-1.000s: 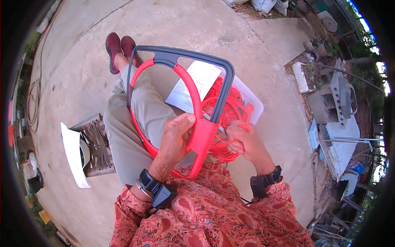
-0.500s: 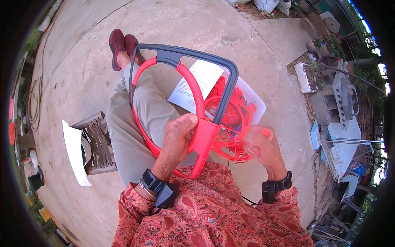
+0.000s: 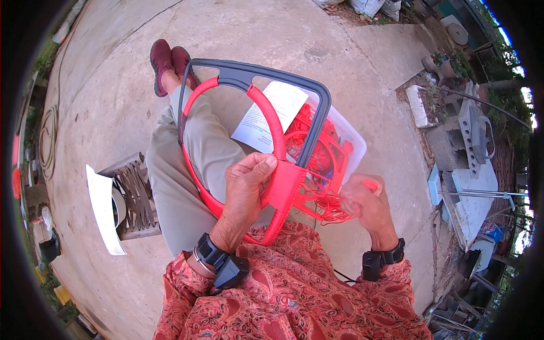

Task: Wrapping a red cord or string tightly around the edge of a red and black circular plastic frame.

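A dark grey frame (image 3: 233,75) with a rounded triangular outline and a round opening rests over my lap, its ring wound with red cord (image 3: 270,113). My left hand (image 3: 245,187) is closed on the ring, its thumb pressing the edge of a tightly wound red panel (image 3: 286,186). To the right of the frame, my right hand (image 3: 367,199) is closed and slightly blurred, with red cord at its fingers. Loose red strands (image 3: 334,212) run between the panel and that hand. Behind them a white plastic tub (image 3: 354,139) holds a red tangle and a red openwork piece (image 3: 334,148).
A printed white sheet (image 3: 271,116) lies against the tub. On the left stands a slatted crate (image 3: 139,198) with a white panel (image 3: 105,212) beside it. Concrete blocks (image 3: 445,150) and scrap line the right side. Maroon shoes (image 3: 161,59) show ahead.
My right hand has shifted slightly right and the red strands have moved with it. The frame has tilted a little to the right, with my left hand still holding it.
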`<state>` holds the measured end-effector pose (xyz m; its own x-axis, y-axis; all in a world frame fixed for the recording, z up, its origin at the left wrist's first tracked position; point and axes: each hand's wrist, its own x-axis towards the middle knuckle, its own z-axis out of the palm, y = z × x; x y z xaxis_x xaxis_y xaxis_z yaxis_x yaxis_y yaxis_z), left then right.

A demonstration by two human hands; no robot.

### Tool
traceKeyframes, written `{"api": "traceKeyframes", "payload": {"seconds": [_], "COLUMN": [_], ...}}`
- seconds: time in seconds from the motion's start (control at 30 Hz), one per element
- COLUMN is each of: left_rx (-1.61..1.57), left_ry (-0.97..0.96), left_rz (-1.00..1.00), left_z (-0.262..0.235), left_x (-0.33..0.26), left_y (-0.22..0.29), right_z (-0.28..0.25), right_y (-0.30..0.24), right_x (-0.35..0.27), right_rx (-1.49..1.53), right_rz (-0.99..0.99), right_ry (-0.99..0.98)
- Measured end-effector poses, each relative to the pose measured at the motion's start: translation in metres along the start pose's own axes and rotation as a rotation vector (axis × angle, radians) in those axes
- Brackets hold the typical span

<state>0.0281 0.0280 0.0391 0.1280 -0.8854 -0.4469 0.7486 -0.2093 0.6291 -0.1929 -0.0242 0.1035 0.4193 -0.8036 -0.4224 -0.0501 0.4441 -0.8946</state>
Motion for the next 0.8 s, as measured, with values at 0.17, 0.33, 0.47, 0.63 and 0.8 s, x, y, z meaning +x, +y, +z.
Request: {"api": "traceKeyframes", "payload": {"seconds": [0.17,0.33,0.47,0.63,0.8], "left_rx": [0.031,-0.027,-0.034,-0.001,0.026], "left_ry": [-0.002,-0.085,-0.246,-0.427,-0.425], "left_rz": [0.026,0.016,-0.096,-0.261,-0.264], "left_z": [0.005,-0.004,-0.004,0.006,-0.003], "left_x": [-0.003,0.001,0.003,0.01,0.012], "left_y": [-0.002,-0.006,-0.002,0.018,0.013], "right_z": [-0.003,-0.006,-0.007,-0.004,0.002], "right_y": [-0.002,-0.005,-0.005,-0.006,-0.005], "right_x": [0.002,0.003,0.005,0.005,0.009], "right_rx": [-0.015,-0.056,-0.081,-0.115,-0.067], "right_rz": [-0.019,-0.01,-0.048,-0.035,-0.072], "right_ry": [0.024,0.09,0.087,0.105,0.13]}}
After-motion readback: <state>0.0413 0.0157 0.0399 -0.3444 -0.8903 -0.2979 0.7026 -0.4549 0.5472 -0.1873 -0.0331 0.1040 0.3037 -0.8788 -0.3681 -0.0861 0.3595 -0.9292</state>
